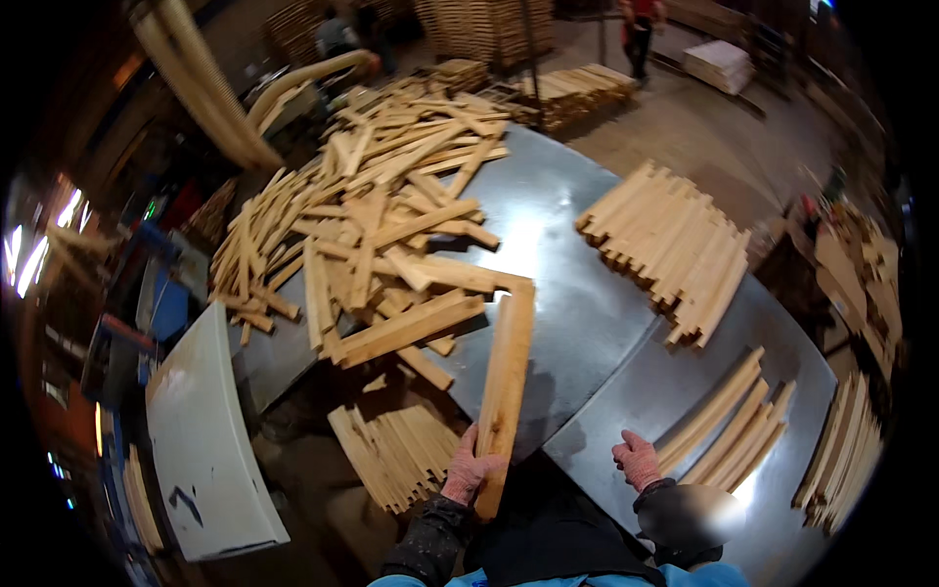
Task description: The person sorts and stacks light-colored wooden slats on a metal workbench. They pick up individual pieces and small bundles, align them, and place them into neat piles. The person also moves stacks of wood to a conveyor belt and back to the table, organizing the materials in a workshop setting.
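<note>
Head view: gripping a wooden board [505, 382] near its lower end with the left hand [471, 468], fingers closed around it, far end reaching up over the metal table [572, 201]. Holding the right hand [637, 460] half-curled, nothing visible in its grasp, just beside some slim strips [712, 409]. Farther out, showing a jumbled heap of boards [367, 235] ahead to the left and a neat row of boards [670, 245] to the right.

Person at bottom of frame wears a dark, pale-flecked left sleeve [430, 536] lower centre, dark right sleeve [657, 501] partly blurred, black front garment [553, 548], light-blue clothing [709, 574] along bottom edge.
</note>
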Available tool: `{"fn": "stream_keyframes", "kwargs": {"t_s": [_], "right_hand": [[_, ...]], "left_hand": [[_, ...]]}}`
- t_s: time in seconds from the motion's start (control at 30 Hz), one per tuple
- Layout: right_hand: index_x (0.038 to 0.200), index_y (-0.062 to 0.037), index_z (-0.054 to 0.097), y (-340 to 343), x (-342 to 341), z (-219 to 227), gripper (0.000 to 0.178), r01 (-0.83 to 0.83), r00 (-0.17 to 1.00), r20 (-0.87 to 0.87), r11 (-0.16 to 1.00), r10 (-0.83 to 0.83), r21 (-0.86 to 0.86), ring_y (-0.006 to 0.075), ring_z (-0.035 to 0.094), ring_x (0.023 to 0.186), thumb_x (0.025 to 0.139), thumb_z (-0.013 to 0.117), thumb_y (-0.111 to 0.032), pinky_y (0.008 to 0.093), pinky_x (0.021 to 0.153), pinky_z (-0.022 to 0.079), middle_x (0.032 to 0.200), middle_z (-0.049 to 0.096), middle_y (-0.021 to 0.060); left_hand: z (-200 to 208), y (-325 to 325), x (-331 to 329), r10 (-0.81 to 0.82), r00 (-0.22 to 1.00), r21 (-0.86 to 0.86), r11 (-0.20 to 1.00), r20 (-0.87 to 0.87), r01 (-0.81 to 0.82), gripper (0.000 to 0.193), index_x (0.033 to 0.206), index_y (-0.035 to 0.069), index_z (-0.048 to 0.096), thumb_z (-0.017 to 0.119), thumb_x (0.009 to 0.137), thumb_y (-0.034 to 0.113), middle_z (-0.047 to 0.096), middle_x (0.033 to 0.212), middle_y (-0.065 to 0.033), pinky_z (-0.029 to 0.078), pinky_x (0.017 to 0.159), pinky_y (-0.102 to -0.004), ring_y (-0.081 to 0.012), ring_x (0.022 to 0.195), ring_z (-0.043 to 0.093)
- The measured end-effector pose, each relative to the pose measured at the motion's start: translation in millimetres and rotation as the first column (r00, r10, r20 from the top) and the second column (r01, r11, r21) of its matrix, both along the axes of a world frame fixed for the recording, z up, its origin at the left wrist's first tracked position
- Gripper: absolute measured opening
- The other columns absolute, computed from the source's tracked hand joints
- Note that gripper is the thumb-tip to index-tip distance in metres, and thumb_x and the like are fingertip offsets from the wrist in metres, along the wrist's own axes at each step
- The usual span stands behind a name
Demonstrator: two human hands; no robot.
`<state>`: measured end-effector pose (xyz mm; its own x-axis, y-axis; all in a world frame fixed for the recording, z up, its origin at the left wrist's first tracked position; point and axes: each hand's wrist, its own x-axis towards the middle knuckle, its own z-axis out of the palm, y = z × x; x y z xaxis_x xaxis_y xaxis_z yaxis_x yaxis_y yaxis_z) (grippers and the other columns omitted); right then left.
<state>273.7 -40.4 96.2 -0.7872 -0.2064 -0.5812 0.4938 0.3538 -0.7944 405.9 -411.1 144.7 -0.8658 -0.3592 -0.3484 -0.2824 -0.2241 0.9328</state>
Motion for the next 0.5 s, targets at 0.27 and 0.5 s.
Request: {"fn": "stream_keyframes", "kwargs": {"t_s": [0.27, 0.5], "right_hand": [[0.152, 0.0118, 0.052, -131.3, 35.7, 1.8, 0.071, -0.364, 0.929, 0.100, 0.930, 0.357, 0.056, 0.0182, 0.069, 0.086, 0.095, 0.077, -0.021, 0.0333, 0.078, 0.057, 0.106, 0.076, 0.0130], [0.146, 0.0094, 0.059, -172.0, 45.6, 3.5, 0.063, -0.451, 0.892, 0.096, 0.887, 0.443, 0.102, 0.0166, 0.068, 0.084, 0.094, 0.075, -0.021, 0.0321, 0.076, 0.056, 0.099, 0.074, 0.0104]], "left_hand": [[30.3, -94.9, 32.9, 0.530, 0.834, 0.475, 0.780, -0.155, -0.407, 0.076, 0.157, 0.008, 0.049, 0.082, 0.089, 0.014, 0.066, 0.130, -0.0039, 0.059, 0.097, -0.0384, -0.0220, 0.113, 0.067], [55.3, -277.7, -32.0, 0.738, 0.624, 0.658, 0.606, -0.257, -0.447, 0.043, 0.139, 0.002, 0.062, 0.065, 0.106, 0.030, 0.070, 0.120, -0.0056, 0.055, 0.102, -0.0422, -0.0249, 0.112, 0.068]]}}
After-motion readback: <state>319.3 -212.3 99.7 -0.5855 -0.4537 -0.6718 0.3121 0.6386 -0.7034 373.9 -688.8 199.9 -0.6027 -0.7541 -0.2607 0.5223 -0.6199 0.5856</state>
